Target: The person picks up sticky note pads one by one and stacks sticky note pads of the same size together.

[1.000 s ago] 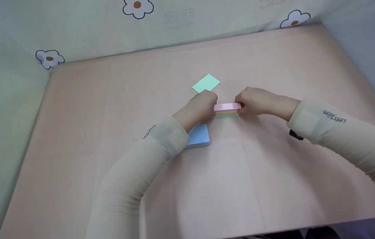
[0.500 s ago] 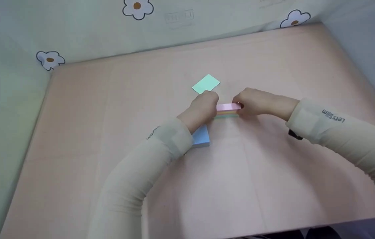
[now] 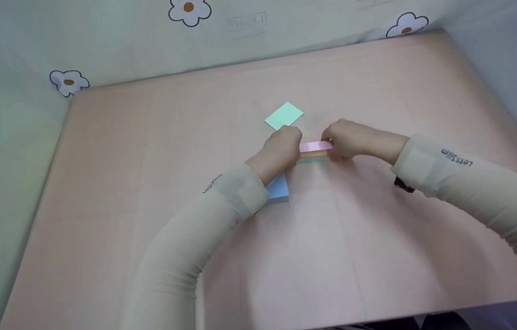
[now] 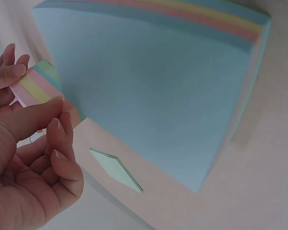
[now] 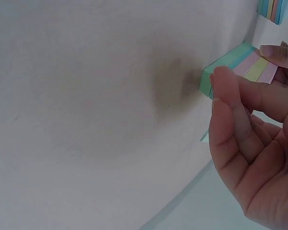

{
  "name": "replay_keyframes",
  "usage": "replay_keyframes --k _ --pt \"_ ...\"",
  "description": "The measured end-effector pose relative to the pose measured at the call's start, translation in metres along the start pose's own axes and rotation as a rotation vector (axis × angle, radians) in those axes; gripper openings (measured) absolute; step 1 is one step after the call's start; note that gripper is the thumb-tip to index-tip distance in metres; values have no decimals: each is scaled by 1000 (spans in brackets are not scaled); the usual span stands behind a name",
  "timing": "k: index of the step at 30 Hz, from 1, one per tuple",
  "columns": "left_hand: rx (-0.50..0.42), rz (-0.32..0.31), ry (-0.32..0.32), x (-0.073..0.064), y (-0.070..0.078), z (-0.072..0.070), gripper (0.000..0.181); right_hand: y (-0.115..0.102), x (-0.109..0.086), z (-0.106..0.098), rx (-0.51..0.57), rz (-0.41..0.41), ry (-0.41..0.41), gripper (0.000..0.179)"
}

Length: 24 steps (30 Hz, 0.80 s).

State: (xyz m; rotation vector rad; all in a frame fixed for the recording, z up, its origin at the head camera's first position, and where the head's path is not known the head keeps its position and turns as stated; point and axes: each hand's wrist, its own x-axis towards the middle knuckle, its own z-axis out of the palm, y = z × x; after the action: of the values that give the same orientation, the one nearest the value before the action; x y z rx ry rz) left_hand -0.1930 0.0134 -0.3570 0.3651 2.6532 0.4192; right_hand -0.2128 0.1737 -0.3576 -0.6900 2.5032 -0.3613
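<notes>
My left hand (image 3: 280, 147) and right hand (image 3: 354, 138) pinch opposite ends of a small sticky note pad (image 3: 315, 146) layered in pink, yellow, blue and green. It is held on edge, with its coloured layers fanned toward me; my fingers hide both ends. Under my left wrist lies a larger block of blue-topped sticky notes (image 3: 278, 189), partly covered by the forearm. Thin coloured layers show along its sides in the left wrist view, where the block (image 4: 149, 86) looms large. Just beyond my left hand, a small pale green pad (image 3: 284, 115) lies flat.
A pink cloth covers the table (image 3: 171, 137). Pale curtains (image 3: 116, 41) printed with flowers stand along the back and left sides. The table's front edge (image 3: 400, 316) shows at the bottom right.
My left hand and forearm have shifted slightly right, covering a little more of the layered pad's left end. My right hand stays nearly in place. The blue block and green pad have not moved.
</notes>
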Motion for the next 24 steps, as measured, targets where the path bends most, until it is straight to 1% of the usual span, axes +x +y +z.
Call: replay_keyframes --k 4,7,10,15,24 --pt "3 11 -17 -1 0 -1 22 2 1 1 0 -21 11 21" --pt "3 0 -11 0 -1 -2 22 2 1 1 16 -5 -2 22" --pt "-4 -10 -18 1 -1 -2 22 2 1 2 20 2 -9 22" --pt "-7 -9 -31 1 0 -2 23 2 1 2 -10 -11 10 20" --pt "25 -15 -35 0 0 -3 25 1 2 2 -41 -35 47 17"
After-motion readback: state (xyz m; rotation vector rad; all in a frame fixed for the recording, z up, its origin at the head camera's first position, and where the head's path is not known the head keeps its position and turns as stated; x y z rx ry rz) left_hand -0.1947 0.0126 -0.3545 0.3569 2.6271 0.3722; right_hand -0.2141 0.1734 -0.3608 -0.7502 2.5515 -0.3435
